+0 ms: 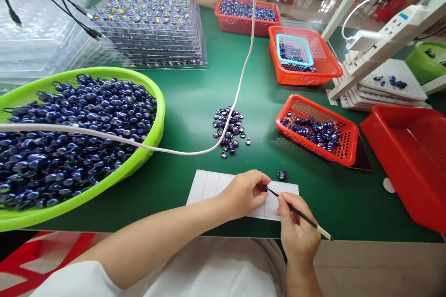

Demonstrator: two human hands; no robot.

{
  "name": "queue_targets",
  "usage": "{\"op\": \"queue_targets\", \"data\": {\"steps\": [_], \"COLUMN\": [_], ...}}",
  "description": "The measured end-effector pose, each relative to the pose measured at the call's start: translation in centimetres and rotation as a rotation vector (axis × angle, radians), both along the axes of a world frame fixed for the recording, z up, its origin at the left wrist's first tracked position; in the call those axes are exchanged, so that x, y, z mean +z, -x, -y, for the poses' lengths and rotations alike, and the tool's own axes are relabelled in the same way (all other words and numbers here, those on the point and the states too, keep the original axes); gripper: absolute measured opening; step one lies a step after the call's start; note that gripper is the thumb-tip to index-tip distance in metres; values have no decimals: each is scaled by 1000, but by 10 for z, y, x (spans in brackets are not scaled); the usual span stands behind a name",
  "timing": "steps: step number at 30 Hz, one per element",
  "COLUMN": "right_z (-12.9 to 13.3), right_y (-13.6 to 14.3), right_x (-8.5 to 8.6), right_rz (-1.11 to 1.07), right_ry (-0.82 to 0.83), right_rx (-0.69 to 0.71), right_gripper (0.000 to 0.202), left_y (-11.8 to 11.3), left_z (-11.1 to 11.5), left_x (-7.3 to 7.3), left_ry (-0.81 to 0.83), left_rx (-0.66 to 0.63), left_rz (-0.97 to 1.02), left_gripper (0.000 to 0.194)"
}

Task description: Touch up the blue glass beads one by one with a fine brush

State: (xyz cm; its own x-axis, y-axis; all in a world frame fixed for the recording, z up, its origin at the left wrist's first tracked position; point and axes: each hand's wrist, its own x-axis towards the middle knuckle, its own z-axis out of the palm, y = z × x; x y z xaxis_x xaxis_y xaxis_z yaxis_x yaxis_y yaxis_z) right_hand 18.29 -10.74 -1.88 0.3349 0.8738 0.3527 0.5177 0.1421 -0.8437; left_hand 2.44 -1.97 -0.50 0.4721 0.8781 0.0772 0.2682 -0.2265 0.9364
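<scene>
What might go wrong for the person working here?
The white cable crosses the loose pile of small parts; a tug might scatter them. The left hand pinches a tiny dark piece that could slip from its fingers. The brush-like tool in the right hand might mark the white sheet beneath.

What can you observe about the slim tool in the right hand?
The slim tool has a fine dark tip, a black shaft and a cream section ending dark. It looks straight; its material is unclear. The right hand grips it like a pen, slanting, its tip at the small dark piece in the left hand.
</scene>
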Motion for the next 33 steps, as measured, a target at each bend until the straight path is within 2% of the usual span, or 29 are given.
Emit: {"op": "queue_targets", "data": {"steps": [6, 9, 12, 15, 17, 19, 21, 23, 25, 29, 31, 33], "right_z": [-1, 0, 3, 6, 6, 4, 2, -1, -2, 0, 1, 1], "right_y": [-2, -2, -2, -6, -12, -17, -22, -24, -25, -27, -27, -28], "right_x": [-1, -1, 2, 6, 7, 7, 5, 3, 0, -3, -4, -4], "right_rz": [-60, -182, -269, -335, -375, -402, -418, -440, -468, -507, -502, -488], "right_ry": [-22, -50, -56, -90, -116, -111, -66, -41, -51, -53, -50, -60], "right_rx": [-36, -62, -55, -58, -112, -208, -291, -326, -318, -279, -263, -252], "right_gripper": [10, 12, 12, 11, 13, 17, 22, 26, 27, 25, 23, 22], "left_y": [-1, 15, 45, 67, 66, 52, 29, 3, -21, -46, -49, -48], "left_z": [0, -15, -39, -55, -57, -50, -41, -33, -31, -40, -45, -47], "left_x": [-2, 5, 18, 28, 30, 32, 32, 32, 30, 27, 26, 25], "left_ry": [-10, -201, -428, -546, -580, -586, -550, -499, -460, -380, -337, -304], "left_rx": [22, 132, 288, 379, 386, 292, 118, -50, -153, -231, -256, -275], "left_rz": [10, -68, -239, -414, -455, -427, -370, -336, -352, -448, -482, -496], "left_gripper": [30, 35, 38, 44, 43, 39, 35, 35, 38, 24, 15, 13]}}
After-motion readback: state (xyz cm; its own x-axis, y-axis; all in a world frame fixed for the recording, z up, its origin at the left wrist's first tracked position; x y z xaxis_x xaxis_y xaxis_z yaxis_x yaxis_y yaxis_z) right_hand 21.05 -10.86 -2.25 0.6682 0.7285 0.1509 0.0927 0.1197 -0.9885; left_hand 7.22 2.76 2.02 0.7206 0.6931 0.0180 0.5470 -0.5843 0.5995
